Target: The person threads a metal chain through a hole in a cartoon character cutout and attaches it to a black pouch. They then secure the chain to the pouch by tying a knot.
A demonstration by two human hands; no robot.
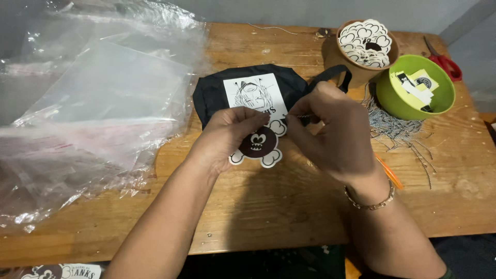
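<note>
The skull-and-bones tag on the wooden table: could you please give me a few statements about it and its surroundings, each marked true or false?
1. The left hand holds the skull-shaped tag. True.
2. The black pouch lies inside the green bowl. False: it lies on the wooden table.
3. The brown cup holds white cut-out tags. True.
4. The red-handled scissors are in the right hand. False: they lie behind the green bowl.
5. The clear plastic bags lie at the table's right end. False: at its left.
</note>
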